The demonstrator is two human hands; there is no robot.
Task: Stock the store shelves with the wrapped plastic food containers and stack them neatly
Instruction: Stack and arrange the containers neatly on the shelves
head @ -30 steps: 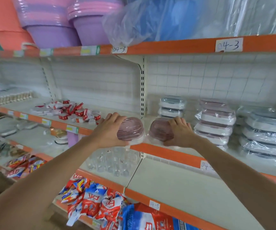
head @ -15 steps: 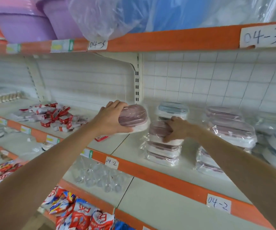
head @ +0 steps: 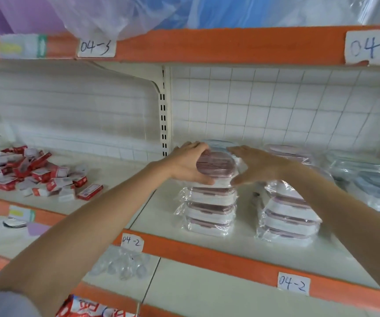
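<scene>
A wrapped container with a pink lid (head: 216,165) sits on top of a stack of like containers (head: 209,209) on the shelf labelled 04-2 (head: 207,255). My left hand (head: 189,165) grips its left end, fingers over the lid and thumb beneath. At its right end is my right hand (head: 255,165), fingers spread and straight against the wrap. A second stack of pink-lidded containers (head: 287,213) stands just to the right. A blue-lidded container (head: 216,143) shows behind my hands.
Wrapped grey-blue containers (head: 367,175) fill the far right of the shelf. Small red and white boxes (head: 36,177) lie scattered on the left bay. The upper shelf edge (head: 207,44) hangs close overhead. Clear cups (head: 120,264) sit on the shelf below.
My right hand set its container on the stack and let go. My left hand moved right and brought its container onto the top of the same stack. The camera moved closer.
</scene>
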